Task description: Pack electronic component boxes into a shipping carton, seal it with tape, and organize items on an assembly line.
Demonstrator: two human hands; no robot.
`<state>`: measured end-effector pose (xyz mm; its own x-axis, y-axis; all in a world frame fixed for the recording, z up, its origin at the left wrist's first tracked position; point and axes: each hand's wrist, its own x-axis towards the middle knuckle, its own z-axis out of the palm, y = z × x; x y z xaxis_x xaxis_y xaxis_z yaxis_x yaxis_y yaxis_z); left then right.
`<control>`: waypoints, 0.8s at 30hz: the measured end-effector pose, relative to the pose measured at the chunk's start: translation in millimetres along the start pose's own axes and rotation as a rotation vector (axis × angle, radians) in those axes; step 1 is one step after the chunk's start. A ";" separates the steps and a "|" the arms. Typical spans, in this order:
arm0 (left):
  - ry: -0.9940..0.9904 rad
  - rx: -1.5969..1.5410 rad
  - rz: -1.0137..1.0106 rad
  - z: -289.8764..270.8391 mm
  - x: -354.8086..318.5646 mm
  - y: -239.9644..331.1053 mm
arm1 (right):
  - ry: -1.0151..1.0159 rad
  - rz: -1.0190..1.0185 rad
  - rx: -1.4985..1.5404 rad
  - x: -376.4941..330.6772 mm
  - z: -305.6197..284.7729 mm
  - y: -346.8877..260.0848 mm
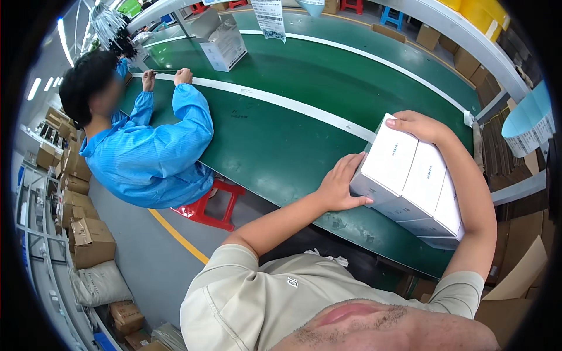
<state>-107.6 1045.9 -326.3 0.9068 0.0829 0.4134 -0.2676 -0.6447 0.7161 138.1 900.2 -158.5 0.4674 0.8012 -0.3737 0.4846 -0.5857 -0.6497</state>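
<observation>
A row of white cartons [389, 153] stands packed side by side on the green table, at the right. My left hand [344, 184] lies against the left end of the row, its fingers on the end face and its thumb on the near side. Around the far side of the row reaches my right arm, and my right hand [417, 126] grips the far top edge of the leftmost carton. The undersides and far faces of the cartons are hidden.
A green conveyor [328, 70] with white edging runs behind the table [263, 146]. At the left a co-worker in a blue smock [155, 152] sits on a red stool [213, 205], holding something thin. An open white carton [225, 50] stands beyond. Flattened cardboard [506, 140] is stacked at the right.
</observation>
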 end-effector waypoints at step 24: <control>0.044 0.027 0.058 -0.8 -3.6 0.9 | 0.103 0.074 -0.049 -1.6 6.7 -6.4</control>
<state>-111.4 1045.6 -326.7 0.8747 0.0776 0.4785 -0.3099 -0.6695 0.6751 129.3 903.5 -158.2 0.5754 0.7404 -0.3474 0.4808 -0.6499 -0.5887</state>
